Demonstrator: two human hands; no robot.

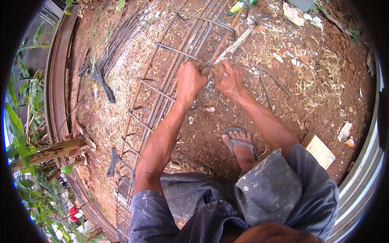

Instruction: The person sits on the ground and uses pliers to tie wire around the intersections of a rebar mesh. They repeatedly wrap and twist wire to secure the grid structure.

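A long rebar cage [164,95], made of rusty and grey bars with bent square stirrups, runs from the top of the view down to the lower left. At the right-hand side of one stirrup [176,50], both hands meet with fingers closed. My left hand [192,79] bends its fingers against the bar crossing. Close beside it, my right hand [227,79] pinches at the same spot. Whatever thin piece lies between the fingertips is too small and covered to make out. Long-handled pincers [268,83] lie on the soil right of my right hand.
Loose thin rods [117,46] lie left of the cage, near a dark cloth strip [103,83]. A pale stick [239,43] rests beyond my hands. A wooden block [318,150] sits at right. Corrugated sheeting [360,182] edges the lower right; plants [30,146] stand at left.
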